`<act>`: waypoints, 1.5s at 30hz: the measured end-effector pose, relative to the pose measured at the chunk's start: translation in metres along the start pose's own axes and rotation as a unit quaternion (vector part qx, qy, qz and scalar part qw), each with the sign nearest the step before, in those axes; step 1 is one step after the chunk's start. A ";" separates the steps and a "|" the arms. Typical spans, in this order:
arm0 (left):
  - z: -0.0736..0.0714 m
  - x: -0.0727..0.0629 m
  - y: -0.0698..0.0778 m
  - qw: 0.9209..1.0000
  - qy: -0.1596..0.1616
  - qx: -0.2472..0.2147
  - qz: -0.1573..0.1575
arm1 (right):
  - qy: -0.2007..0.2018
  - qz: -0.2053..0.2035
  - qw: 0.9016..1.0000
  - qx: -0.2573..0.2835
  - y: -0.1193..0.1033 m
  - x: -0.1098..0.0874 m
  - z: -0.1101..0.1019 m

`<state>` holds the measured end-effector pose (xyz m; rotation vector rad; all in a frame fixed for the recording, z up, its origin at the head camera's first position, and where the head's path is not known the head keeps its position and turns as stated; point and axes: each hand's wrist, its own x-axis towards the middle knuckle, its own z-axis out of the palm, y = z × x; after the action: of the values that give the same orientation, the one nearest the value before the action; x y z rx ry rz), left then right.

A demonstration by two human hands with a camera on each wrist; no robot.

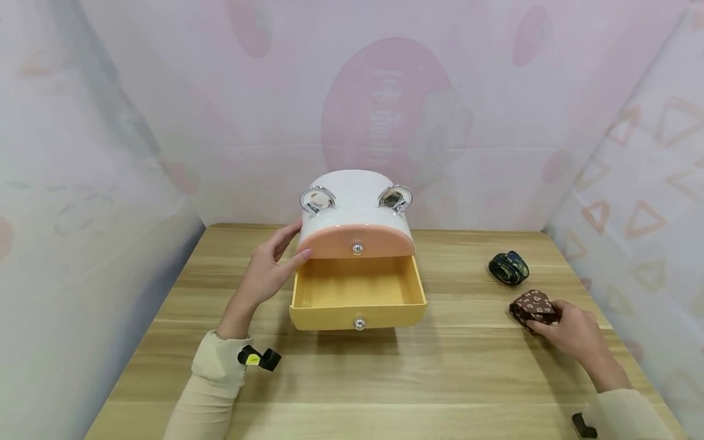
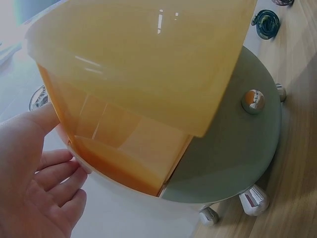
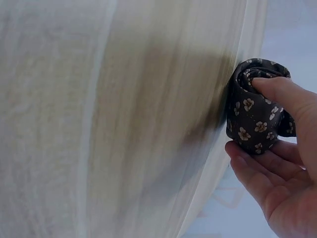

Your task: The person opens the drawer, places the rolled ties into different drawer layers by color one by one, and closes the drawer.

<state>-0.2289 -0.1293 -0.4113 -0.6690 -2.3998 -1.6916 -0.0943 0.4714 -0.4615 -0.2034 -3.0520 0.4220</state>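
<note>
A white drawer box (image 1: pixel 352 198) with a shut peach upper drawer (image 1: pixel 330 241) stands at the middle of the table. Below, its yellow drawer (image 1: pixel 324 319) is pulled out, with nothing inside. My left hand (image 1: pixel 261 275) rests against the box's left side, thumb at the front edge by the peach drawer. On the right, my right hand (image 1: pixel 577 333) pinches a rolled brown necktie (image 1: pixel 532 304) with small pale flowers. In the right wrist view the thumb presses the top of the roll and fingers support it from below. Just behind lies another rolled necktie (image 1: pixel 508 267), dark green patterned.
A green bottom drawer (image 2: pixel 225 148) with a round knob shows shut in the left wrist view, above silver feet (image 2: pixel 254 200). Two shiny round ears (image 1: pixel 395 198) top the box. Printed cloth walls (image 1: pixel 264 153) enclose the wooden table (image 1: pixel 467 379) at back and sides.
</note>
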 end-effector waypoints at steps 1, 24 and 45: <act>0.000 0.001 0.000 1.000 0.000 0.000 0.001 | 0.001 0.001 1.000 0.002 -0.001 0.000 0.000; 0.002 0.007 -0.004 1.000 -0.003 0.008 -0.002 | 0.017 -0.006 0.999 0.043 -0.025 0.006 -0.016; 0.007 0.012 -0.004 1.000 -0.009 0.000 -0.001 | 0.008 -0.062 0.997 0.053 -0.072 0.021 -0.037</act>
<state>-0.2404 -0.1200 -0.4129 -0.6852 -2.4129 -1.6932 -0.1211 0.4154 -0.4058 -0.0128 -2.9942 0.5678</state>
